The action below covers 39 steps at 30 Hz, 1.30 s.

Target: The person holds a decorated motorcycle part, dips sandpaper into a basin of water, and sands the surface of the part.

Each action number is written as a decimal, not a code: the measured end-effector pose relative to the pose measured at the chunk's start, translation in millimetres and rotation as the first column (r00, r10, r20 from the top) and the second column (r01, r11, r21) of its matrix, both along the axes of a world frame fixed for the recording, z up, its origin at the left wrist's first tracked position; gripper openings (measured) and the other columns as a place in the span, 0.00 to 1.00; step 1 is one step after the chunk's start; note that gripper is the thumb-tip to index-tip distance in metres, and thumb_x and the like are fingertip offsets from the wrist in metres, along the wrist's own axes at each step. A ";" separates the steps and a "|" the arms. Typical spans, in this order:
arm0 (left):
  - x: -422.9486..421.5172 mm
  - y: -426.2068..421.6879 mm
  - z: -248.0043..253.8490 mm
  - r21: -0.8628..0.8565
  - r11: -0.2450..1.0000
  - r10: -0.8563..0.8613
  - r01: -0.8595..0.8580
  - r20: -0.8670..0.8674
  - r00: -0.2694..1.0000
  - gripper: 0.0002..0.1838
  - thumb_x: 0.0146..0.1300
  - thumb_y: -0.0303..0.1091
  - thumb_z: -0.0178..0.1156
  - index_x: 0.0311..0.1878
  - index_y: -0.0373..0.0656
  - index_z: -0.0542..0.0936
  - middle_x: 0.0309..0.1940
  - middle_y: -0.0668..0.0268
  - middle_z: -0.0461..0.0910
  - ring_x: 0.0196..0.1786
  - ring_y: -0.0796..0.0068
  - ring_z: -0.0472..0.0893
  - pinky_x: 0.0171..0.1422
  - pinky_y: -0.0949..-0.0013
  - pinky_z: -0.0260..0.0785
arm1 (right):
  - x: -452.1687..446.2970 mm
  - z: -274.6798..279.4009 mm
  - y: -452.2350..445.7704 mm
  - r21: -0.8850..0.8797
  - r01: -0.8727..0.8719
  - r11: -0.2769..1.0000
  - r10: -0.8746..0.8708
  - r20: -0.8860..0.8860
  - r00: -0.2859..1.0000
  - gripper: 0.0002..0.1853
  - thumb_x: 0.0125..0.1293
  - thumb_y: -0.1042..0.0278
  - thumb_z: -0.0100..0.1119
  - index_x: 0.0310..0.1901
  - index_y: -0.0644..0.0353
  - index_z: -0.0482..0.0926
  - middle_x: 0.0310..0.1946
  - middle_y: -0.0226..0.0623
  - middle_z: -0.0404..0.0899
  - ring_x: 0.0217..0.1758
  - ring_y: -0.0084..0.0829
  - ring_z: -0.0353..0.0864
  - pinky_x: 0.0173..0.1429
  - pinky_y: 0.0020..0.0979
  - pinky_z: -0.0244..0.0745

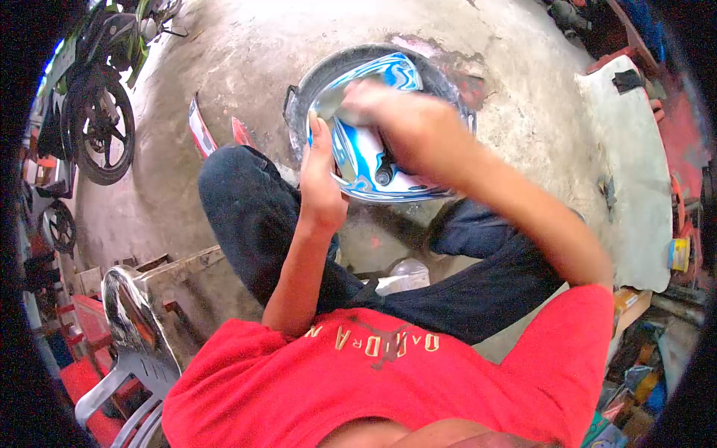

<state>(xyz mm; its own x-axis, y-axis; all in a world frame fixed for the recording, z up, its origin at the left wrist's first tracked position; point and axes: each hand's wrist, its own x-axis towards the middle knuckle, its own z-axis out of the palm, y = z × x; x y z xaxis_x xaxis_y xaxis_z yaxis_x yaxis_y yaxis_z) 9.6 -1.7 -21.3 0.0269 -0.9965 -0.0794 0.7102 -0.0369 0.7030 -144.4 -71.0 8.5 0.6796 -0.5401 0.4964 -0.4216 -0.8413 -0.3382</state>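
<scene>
A curved blue-and-white patterned panel (355, 149), which looks like a motorcycle fairing, lies tilted across a round dark basin (351, 55) on the floor. My left hand (323, 175) grips the panel's near left edge, thumb pointing up along it. Over the panel's upper middle is my right hand (407, 123), blurred by motion. Its fingers are curled and pressed together against the surface. Whatever is under those fingers is hidden. Near the panel's lower edge a dark round fitting (384, 173) shows. The basin's inside is mostly covered by the panel and hands.
My bent legs (246, 216) flank the basin. Red-and-white panel pieces (200, 127) lie on the concrete left of it. A motorcycle wheel (101, 127) stands at the far left, a grey plastic chair (138, 366) at lower left. A large pale panel (627, 172) is at right.
</scene>
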 end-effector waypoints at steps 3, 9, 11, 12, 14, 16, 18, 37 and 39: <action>-1.4 5.1 2.2 -0.030 1.000 -0.007 0.009 0.037 0.999 0.26 0.79 0.48 0.36 0.69 0.40 0.63 0.63 0.58 0.73 0.63 0.64 0.75 0.70 0.58 0.65 | -21.7 6.4 -46.1 0.218 0.379 0.899 -0.309 -0.296 0.904 0.19 0.62 0.71 0.55 0.56 0.53 0.77 0.51 0.48 0.81 0.48 0.47 0.84 0.48 0.42 0.80; -3.5 -1.9 0.6 -0.033 0.999 0.036 -0.036 -0.009 0.999 0.25 0.78 0.48 0.37 0.68 0.40 0.64 0.62 0.58 0.74 0.64 0.63 0.74 0.70 0.58 0.66 | 0.4 -4.6 1.0 -0.096 -0.089 0.991 0.098 0.087 0.991 0.21 0.61 0.74 0.54 0.57 0.54 0.77 0.53 0.52 0.79 0.55 0.47 0.81 0.56 0.40 0.77; -3.6 0.5 -0.5 0.003 1.000 0.022 -0.022 -0.023 0.999 0.25 0.78 0.48 0.37 0.68 0.41 0.64 0.62 0.57 0.74 0.64 0.64 0.75 0.69 0.58 0.66 | -14.9 -3.5 -29.3 0.148 0.171 0.974 -0.145 -0.168 0.975 0.20 0.63 0.73 0.53 0.57 0.55 0.76 0.50 0.56 0.80 0.51 0.48 0.82 0.52 0.42 0.79; -5.9 1.5 2.0 0.014 0.999 0.036 -0.037 0.065 0.997 0.26 0.78 0.49 0.38 0.69 0.41 0.64 0.63 0.57 0.73 0.64 0.63 0.74 0.70 0.58 0.66 | -21.0 8.0 -42.9 0.202 0.329 0.922 -0.249 -0.342 0.906 0.19 0.63 0.72 0.52 0.56 0.54 0.76 0.48 0.55 0.80 0.48 0.49 0.83 0.50 0.42 0.79; -4.9 3.0 -2.9 -0.018 1.000 0.013 -0.011 0.070 0.997 0.26 0.78 0.49 0.37 0.69 0.41 0.64 0.63 0.57 0.72 0.64 0.63 0.74 0.70 0.57 0.66 | -19.0 -0.2 -32.6 0.165 0.257 0.952 -0.223 -0.200 0.954 0.19 0.62 0.74 0.54 0.55 0.54 0.77 0.50 0.53 0.80 0.50 0.47 0.83 0.52 0.42 0.79; -3.5 -0.5 -5.6 0.007 1.000 0.011 -0.011 0.054 0.999 0.26 0.78 0.49 0.36 0.68 0.41 0.64 0.63 0.57 0.72 0.64 0.62 0.74 0.70 0.56 0.65 | -0.1 1.1 1.7 -0.018 -0.005 1.000 0.004 -0.056 0.998 0.20 0.60 0.74 0.56 0.56 0.56 0.76 0.55 0.50 0.79 0.57 0.44 0.81 0.58 0.39 0.78; 1.5 -3.0 -10.6 -0.021 1.000 -0.019 0.020 0.014 1.000 0.26 0.78 0.49 0.36 0.68 0.40 0.64 0.62 0.57 0.73 0.63 0.62 0.75 0.69 0.57 0.66 | -0.4 3.4 6.4 -0.064 -0.071 0.995 0.069 -0.046 0.997 0.20 0.61 0.72 0.56 0.57 0.55 0.75 0.55 0.49 0.79 0.57 0.43 0.80 0.59 0.38 0.77; -3.4 -3.0 -4.4 0.002 1.000 0.010 -0.010 -0.023 1.000 0.26 0.78 0.48 0.39 0.68 0.40 0.64 0.63 0.57 0.72 0.64 0.63 0.74 0.69 0.57 0.66 | 10.9 -1.1 8.4 -0.101 0.027 0.995 -0.021 0.058 0.998 0.13 0.59 0.71 0.54 0.47 0.61 0.77 0.38 0.53 0.81 0.43 0.50 0.84 0.45 0.47 0.79; 0.2 1.3 -2.2 -0.025 0.998 -0.053 0.054 0.034 0.998 0.26 0.78 0.48 0.40 0.68 0.40 0.64 0.63 0.57 0.72 0.64 0.63 0.74 0.69 0.57 0.66 | -11.9 4.5 -19.9 0.094 0.219 0.971 -0.196 -0.209 0.958 0.12 0.60 0.71 0.54 0.45 0.62 0.76 0.34 0.54 0.82 0.39 0.52 0.84 0.41 0.49 0.79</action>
<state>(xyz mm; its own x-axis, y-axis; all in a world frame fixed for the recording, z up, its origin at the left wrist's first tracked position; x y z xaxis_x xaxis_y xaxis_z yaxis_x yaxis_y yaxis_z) 9.8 -0.5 -23.6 -0.0246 -0.9982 -0.0539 0.6836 -0.0562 0.7277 -156.3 -90.9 12.9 0.6247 -0.7248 0.2904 -0.6505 -0.6888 -0.3199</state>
